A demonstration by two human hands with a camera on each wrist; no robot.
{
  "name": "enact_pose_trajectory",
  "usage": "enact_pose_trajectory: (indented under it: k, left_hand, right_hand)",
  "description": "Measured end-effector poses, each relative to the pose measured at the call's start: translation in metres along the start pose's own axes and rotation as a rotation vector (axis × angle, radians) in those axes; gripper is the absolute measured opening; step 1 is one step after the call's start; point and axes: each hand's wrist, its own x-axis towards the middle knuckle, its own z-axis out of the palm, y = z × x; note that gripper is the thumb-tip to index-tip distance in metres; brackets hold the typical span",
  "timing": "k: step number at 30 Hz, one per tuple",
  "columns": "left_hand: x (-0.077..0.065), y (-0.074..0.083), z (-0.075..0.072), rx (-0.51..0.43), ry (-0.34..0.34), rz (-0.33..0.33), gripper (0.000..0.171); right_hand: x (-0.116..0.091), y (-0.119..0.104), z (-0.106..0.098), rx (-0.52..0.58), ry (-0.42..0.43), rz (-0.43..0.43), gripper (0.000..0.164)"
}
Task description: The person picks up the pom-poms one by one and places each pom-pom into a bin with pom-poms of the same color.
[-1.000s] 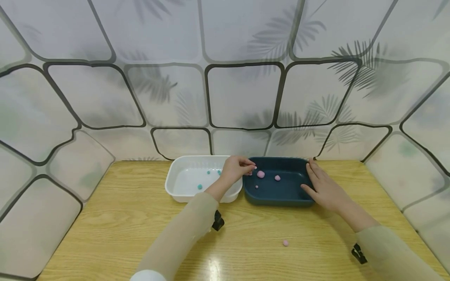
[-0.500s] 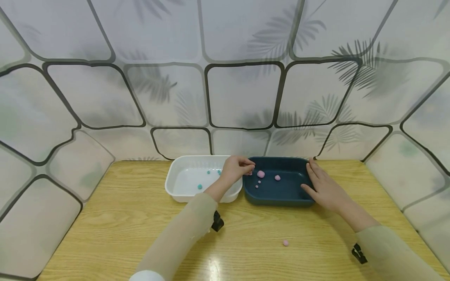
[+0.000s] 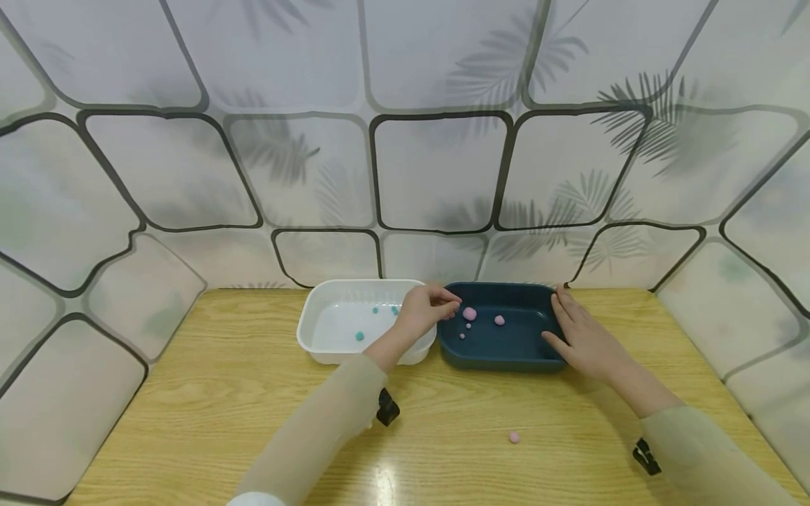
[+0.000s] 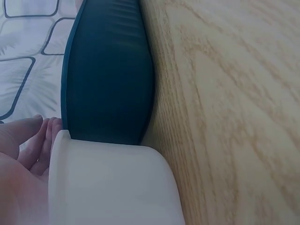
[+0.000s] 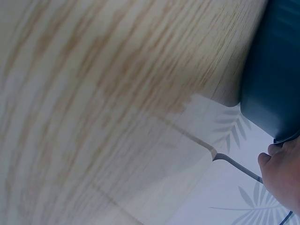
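My left hand [image 3: 420,309] reaches over the white tray [image 3: 316,355], its fingertips above the left end of the dark blue tray [image 3: 506,365]. Its fingers bend toward the thumb, and I cannot tell whether something small is between them. Just beyond them in the blue tray lies a larger pink ball [image 3: 470,314]. Another pink ball [image 3: 499,320] is farther right, and two tiny pink balls [image 3: 468,326] sit nearer the front. My right hand [image 3: 591,344] rests on the blue tray's right rim with fingers straight; in the right wrist view, fingers [image 5: 283,171] show at its wall.
Several small teal balls [image 3: 359,336] lie in the white tray, which stands against the blue one. A single pink ball [image 3: 514,437] is on the wooden table [image 3: 455,450] in front. A patterned backdrop [image 3: 436,176] rises directly behind both trays.
A tiny pink ball pinched at my left fingertips has dropped into the blue tray and shifted slightly. The left thumb and fingers have moved a little; the right hand stays put.
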Motion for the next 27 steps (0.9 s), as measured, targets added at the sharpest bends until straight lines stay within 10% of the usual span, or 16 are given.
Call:
enact_pose_trajectory:
  k: [27]
  left_hand:
    - [-0.048, 0.006, 0.020, -0.167, -0.149, 0.031, 0.017]
  right_hand:
    - [0.000, 0.000, 0.000, 0.010, 0.002, -0.006, 0.086]
